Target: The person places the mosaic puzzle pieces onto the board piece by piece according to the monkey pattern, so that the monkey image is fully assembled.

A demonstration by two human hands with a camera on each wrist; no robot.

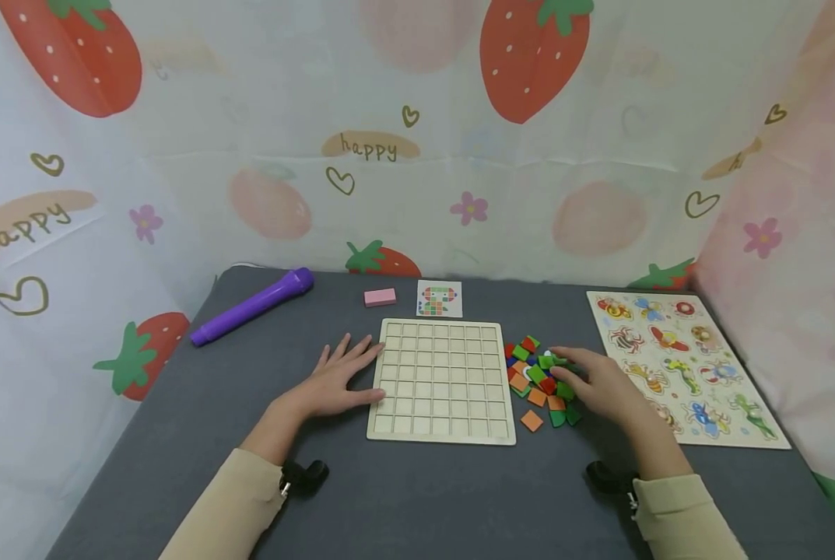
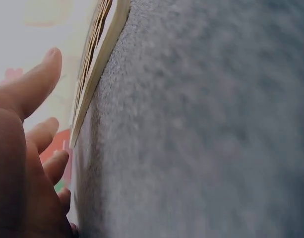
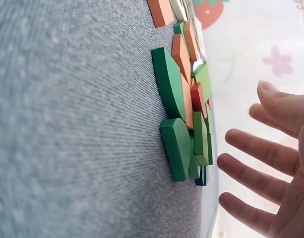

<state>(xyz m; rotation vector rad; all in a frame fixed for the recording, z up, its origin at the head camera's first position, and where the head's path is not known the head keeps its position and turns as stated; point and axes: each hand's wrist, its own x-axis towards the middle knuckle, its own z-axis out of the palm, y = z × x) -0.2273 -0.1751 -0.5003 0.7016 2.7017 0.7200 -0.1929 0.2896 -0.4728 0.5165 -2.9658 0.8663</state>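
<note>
A pale wooden grid board [image 1: 441, 381] lies on the grey cloth in the middle of the head view. My left hand [image 1: 336, 383] is spread at its left edge, thumb and fingertips right at the rim. To the right of the board is a loose pile of coloured tiles [image 1: 538, 375] in green, orange, red, blue and white. Over the right side of this pile reaches my right hand [image 1: 602, 385], its fingers loosely extended. The right wrist view shows those fingers apart beside the pile, with dark green rounded tiles [image 3: 176, 148] nearest the camera and nothing between the fingertips.
Behind the board lie a small pattern card [image 1: 440, 299] and a pink block [image 1: 380, 297]. A purple tube with a rounded end [image 1: 252, 307] rests at the back left. On the right is a white board of insect pictures [image 1: 683, 365]. A strawberry-print cloth [image 1: 459, 155] hangs behind.
</note>
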